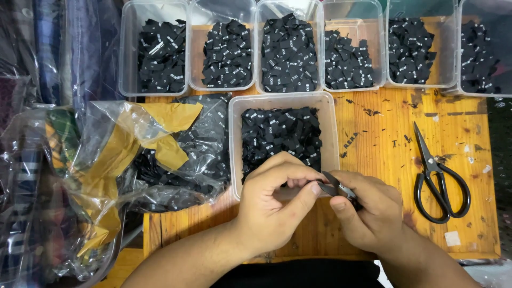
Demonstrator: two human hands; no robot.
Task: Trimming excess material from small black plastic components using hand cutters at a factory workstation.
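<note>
Far left: clear plastic bag point(160, 154) patched with tan tape, full of small black woven labels, lying just beside the near tub and touching its left wall.

Near tub point(330, 128), clear plastic, holds a loose heap of the same black labels; both hands work right at its front edge.

Left hand point(272, 205): fingers curled in, thumb pressed toward the right hand, pinching what looks like a small black label point(326, 188) between the two hands. The hold is narrow, fingertip only.

Right hand point(368, 213): closed around a small dark snipping tool point(341, 189), blade end pointing at the left thumb. Blade gap cannot be told.

Judgement: the label should be kept taut and the thumb back from the blade tip, cutting over the tub so pieces drop in.

Right: black scissors point(440, 181) lie unused on the wooden table point(373, 133), well apart from the hands.

Back row: six tubs point(154, 85) of labels, untouched.
</note>
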